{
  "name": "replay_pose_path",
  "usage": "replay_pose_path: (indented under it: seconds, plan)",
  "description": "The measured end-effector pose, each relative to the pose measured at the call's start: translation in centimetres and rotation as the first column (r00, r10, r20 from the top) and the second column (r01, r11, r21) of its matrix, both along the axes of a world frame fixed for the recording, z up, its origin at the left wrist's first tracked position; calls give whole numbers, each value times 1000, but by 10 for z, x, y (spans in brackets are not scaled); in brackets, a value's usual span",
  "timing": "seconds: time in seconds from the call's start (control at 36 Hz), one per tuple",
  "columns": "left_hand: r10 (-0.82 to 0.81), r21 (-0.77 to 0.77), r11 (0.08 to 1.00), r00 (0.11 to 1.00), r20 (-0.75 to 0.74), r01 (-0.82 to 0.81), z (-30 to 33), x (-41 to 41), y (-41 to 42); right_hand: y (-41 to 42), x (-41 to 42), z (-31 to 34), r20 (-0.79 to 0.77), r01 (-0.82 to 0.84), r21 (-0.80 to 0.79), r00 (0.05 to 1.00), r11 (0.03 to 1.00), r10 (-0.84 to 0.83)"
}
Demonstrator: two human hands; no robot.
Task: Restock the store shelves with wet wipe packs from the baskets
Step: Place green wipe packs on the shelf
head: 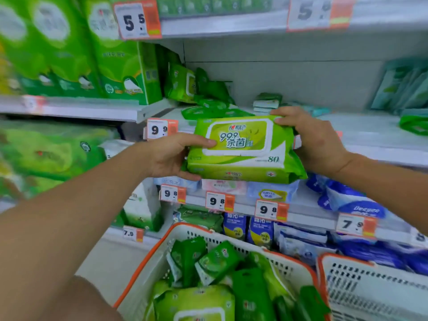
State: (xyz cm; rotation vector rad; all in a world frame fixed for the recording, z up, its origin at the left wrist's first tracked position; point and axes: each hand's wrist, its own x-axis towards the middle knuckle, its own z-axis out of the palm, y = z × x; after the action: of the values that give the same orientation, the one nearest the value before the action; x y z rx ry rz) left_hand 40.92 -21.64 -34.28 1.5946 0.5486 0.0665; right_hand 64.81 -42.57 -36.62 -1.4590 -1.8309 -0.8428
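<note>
**Pack in both hands, level with the half-filled shelf**

Nearest: white basket [148,262] with orange rim, low centre, heaped with green wet wipe packs [217,260]. Second basket [361,286] just beside it at right; contents not visible.

Mid: one large green pack [243,151] held clear of the basket, label facing the camera. Left hand [169,156] grips its left end, thumb on the face, fingers beneath. Right hand [315,140] holds the right end, fingers curled over the top corner.

Far: middle shelf [370,133] directly behind the pack, a few matching green packs [208,105] lying loose at its left, bare board to the right.

Step, as I read it: carrying a pack from basket to shelf. Next move likely calls for pushing it forward over the shelf lip and setting it beside the like packs, label outward, then letting go with both hands.
</note>
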Motion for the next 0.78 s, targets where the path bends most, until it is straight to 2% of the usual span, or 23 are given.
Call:
replay_pose_path:
  seconds: [0.06,0.11,0.22,0.28,0.31,0.33,0.36,0.39,0.44,0.47,0.5,0.53,0.56,0.61,0.67,0.72,0.78]
  plan:
    - [-36,-30,999,988,-153,31,-17,-15,3,7,-17,-27,-32,-2,-135,999,991,-2]
    - [-72,-42,997,942,-329,62,-40,-29,5,14,-34,-56,11,26,-313,1000,949,-23]
    - [-81,4,994,775,-626,106,-83,-53,19,31,-64,-102,186,120,-676,982,727,11]
    - [-68,90,974,640,-765,210,-90,-59,28,44,-75,-112,170,122,-807,985,578,29]
    - [-56,138,950,588,-807,280,-88,-59,33,52,-78,-113,160,122,-838,987,532,26]
    - [-27,201,923,576,-817,328,-81,-56,38,60,-80,-108,133,102,-836,991,539,19]
    - [21,287,897,618,-786,335,-72,-49,44,68,-81,-99,87,62,-805,996,590,14]
    - [83,387,878,707,-702,281,-59,-40,52,78,-78,-87,26,12,-738,1000,675,10]
    - [254,545,838,902,-349,-25,-30,-16,72,100,-72,-52,-101,-74,-526,995,847,24]
    - [340,589,781,933,-120,-209,-13,-3,80,112,-70,-33,-160,-101,-399,986,912,39]
    - [403,611,699,911,91,-371,5,9,90,126,-65,-13,-217,-105,-279,975,955,44]
    - [430,630,610,869,245,-480,20,21,99,141,-60,7,-278,-91,-190,960,978,35]
    - [433,654,537,839,329,-533,33,32,108,157,-54,24,-340,-66,-139,940,988,15]
    - [456,714,424,813,363,-557,49,53,128,196,-38,49,-445,-6,-167,893,986,-70]
    - [471,743,361,797,377,-564,54,71,150,236,-21,61,-553,33,-296,809,955,-199]
    - [463,700,423,801,379,-575,52,90,172,272,-8,67,-612,35,-375,742,926,-275]
    - [461,605,568,825,327,-557,49,108,190,307,5,71,-584,44,-427,749,903,-312]
